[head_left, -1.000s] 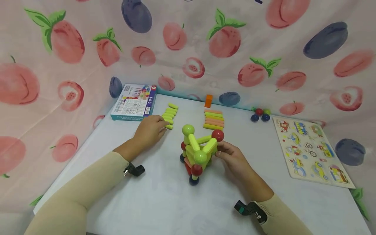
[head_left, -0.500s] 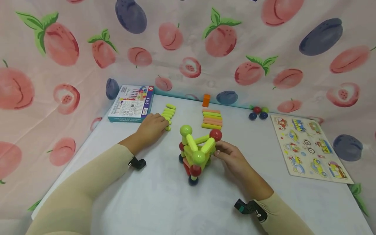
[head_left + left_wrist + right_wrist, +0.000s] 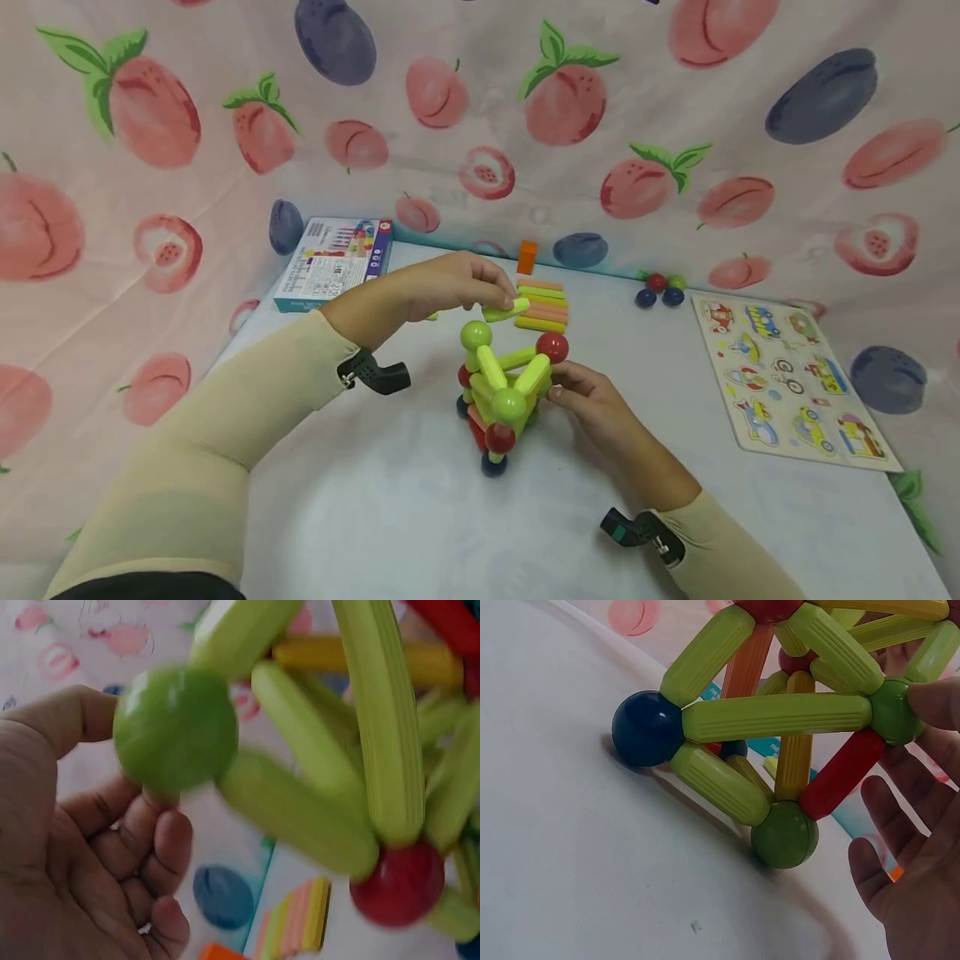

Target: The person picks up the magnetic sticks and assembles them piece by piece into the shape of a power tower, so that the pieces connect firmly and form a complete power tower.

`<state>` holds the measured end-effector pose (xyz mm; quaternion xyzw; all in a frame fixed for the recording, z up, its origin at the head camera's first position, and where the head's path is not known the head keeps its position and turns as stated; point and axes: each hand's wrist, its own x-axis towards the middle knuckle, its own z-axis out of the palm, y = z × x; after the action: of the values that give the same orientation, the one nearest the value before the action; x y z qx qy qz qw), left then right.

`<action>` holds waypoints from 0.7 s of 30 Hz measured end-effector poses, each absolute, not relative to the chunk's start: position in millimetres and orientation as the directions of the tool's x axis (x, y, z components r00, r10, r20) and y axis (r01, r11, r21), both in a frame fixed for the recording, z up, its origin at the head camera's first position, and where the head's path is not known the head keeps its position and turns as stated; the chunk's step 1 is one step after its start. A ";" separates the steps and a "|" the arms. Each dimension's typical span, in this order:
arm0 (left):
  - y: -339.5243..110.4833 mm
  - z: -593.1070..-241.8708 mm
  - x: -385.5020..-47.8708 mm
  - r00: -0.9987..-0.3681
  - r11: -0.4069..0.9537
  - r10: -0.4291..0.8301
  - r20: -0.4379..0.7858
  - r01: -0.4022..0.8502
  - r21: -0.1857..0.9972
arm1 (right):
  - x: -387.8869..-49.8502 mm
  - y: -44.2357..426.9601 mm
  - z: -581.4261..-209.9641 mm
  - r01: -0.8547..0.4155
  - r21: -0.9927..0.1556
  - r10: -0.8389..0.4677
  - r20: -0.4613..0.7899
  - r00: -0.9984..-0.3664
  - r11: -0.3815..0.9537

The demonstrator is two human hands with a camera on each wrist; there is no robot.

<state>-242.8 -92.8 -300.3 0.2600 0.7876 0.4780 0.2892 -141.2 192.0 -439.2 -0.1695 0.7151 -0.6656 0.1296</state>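
A ball-and-stick toy structure (image 3: 517, 379) of lime, yellow and red rods with green, red and dark blue balls stands on the table. My left hand (image 3: 450, 283) pinches a lime-green rod (image 3: 506, 311) just beyond its top green ball (image 3: 476, 336). In the left wrist view that green ball (image 3: 176, 727) covers the fingertips, so the grip is hidden there. My right hand (image 3: 596, 400) holds the structure's right side. The right wrist view shows its thumb and fingers around a green ball (image 3: 895, 711), beside a red rod (image 3: 842, 775).
Lime, peach and yellow rods (image 3: 542, 308) lie in a row behind the structure, near an orange block (image 3: 527, 257). A toy box (image 3: 333, 260) is at back left. Loose balls (image 3: 660, 287) and a picture puzzle board (image 3: 795, 379) lie to the right.
My left hand has picked up a lime rod from the left row and carried it right, behind the structure's top. My right hand has stayed in place on the structure.
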 end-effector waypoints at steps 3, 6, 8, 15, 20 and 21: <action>-82.9 -291.9 -235.7 -0.638 0.432 0.723 -0.263 0.121 0.894 | -142.5 191.5 -439.1 -0.083 -0.996 -0.428 0.060 -0.902 0.034; -79.0 -290.2 -231.4 -0.605 0.444 0.740 -0.294 0.109 0.890 | -143.5 191.2 -439.0 -0.093 -0.995 -0.436 0.073 -0.897 0.026; -78.5 -290.4 -230.3 -0.603 0.450 0.740 -0.298 0.115 0.886 | -144.3 191.4 -439.5 -0.095 -0.995 -0.436 0.074 -0.897 0.027; -76.0 -290.0 -225.7 -0.602 0.469 0.741 -0.297 0.148 0.871 | -147.1 193.5 -442.7 -0.120 -0.993 -0.443 0.106 -0.890 0.004; -86.7 -299.3 -226.2 -0.668 0.395 0.713 -0.211 0.135 0.909 | -142.4 190.6 -439.2 -0.115 -0.993 -0.382 0.097 -0.919 0.025; -91.8 -305.6 -226.8 -0.683 0.357 0.707 -0.181 0.124 0.926 | -138.5 187.8 -437.1 -0.101 -0.994 -0.337 0.083 -0.938 0.036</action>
<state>-226.8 -91.8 -305.6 0.2699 0.7701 0.4986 0.2925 -138.5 187.8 -437.1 -0.1531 0.7144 -0.6772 0.0871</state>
